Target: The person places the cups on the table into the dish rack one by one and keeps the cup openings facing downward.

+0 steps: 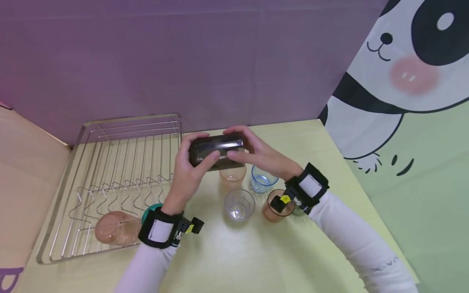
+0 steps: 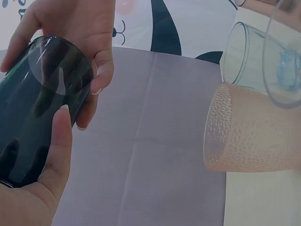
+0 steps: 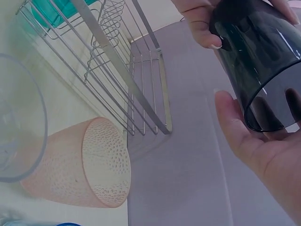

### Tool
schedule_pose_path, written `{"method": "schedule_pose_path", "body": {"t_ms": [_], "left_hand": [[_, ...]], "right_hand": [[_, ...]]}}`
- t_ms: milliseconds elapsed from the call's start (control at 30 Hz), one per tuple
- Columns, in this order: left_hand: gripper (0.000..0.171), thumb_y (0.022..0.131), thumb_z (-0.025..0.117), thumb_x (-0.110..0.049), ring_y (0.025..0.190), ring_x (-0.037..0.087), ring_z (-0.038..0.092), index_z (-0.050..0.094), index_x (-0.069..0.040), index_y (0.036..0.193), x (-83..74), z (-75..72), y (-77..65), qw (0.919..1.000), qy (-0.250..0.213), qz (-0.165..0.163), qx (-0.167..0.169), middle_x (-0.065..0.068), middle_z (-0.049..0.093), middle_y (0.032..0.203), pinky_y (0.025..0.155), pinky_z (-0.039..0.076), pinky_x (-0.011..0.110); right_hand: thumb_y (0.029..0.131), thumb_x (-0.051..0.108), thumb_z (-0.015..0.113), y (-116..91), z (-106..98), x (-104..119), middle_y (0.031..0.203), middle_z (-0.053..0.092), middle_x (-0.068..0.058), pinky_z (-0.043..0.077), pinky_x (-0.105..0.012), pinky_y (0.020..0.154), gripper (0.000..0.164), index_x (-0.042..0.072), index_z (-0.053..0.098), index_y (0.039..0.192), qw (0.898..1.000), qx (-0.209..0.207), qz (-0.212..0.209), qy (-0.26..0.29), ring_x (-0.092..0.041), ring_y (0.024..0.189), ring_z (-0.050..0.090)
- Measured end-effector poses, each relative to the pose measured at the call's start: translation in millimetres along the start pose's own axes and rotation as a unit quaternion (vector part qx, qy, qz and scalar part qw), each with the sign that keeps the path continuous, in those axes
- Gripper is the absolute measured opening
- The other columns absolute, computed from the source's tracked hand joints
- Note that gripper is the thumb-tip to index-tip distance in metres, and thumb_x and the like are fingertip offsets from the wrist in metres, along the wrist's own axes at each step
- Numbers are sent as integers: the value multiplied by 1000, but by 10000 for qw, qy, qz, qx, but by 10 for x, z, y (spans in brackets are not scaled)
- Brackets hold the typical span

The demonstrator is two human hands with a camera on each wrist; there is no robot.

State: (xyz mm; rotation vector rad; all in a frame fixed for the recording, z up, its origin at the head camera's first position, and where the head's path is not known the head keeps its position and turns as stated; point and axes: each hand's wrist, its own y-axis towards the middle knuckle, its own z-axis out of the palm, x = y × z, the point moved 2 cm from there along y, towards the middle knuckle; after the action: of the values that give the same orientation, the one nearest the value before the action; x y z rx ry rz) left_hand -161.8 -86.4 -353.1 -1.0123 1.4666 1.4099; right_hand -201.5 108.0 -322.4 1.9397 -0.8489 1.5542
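Note:
A dark tinted drinking glass [image 1: 217, 152] lies sideways in the air between both hands, above the back of the table. My left hand [image 1: 186, 173] grips its left end, with the thumb along the near side. At the other end my right hand [image 1: 261, 154] holds it, thumb on the near side and fingers behind. The right wrist view shows the open rim of the dark glass [image 3: 268, 61] facing the right palm. Just below it stands a pink textured glass [image 1: 233, 179], its rim partly covered in the head view. A blue-rimmed glass [image 1: 263, 182] stands beside that.
Nearer stand a clear glass [image 1: 239, 205] and a brownish-pink glass [image 1: 272, 215], partly behind the right wrist camera. A wire rack [image 1: 126, 156] occupies the table's left, holding a pink glass [image 1: 113, 228] on its side and a teal glass [image 1: 151, 209]. A purple wall [image 1: 220, 61] borders the table's back.

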Motion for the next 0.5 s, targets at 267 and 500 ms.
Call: {"method": "schedule_pose_path", "body": {"t_ms": [267, 500], "left_hand": [[54, 87, 70, -13, 112, 18, 53, 48, -8, 135, -42, -45, 5, 10000, 51, 10, -2, 2, 52, 128, 91, 53, 29], [54, 87, 70, -11, 112, 20, 52, 48, -8, 136, -51, -195, 20, 9997, 80, -127, -171, -2, 50, 128, 87, 55, 25]], "right_hand": [[92, 48, 65, 6, -15, 27, 147, 37, -7, 49, -47, 105, 72, 20, 30, 148, 9998, 31, -44, -174, -29, 131, 41], [86, 62, 64, -17, -157, 26, 151, 37, -8, 48, -49, 106, 90, 14, 26, 152, 9991, -218, -26, -374, -31, 136, 42]]}}
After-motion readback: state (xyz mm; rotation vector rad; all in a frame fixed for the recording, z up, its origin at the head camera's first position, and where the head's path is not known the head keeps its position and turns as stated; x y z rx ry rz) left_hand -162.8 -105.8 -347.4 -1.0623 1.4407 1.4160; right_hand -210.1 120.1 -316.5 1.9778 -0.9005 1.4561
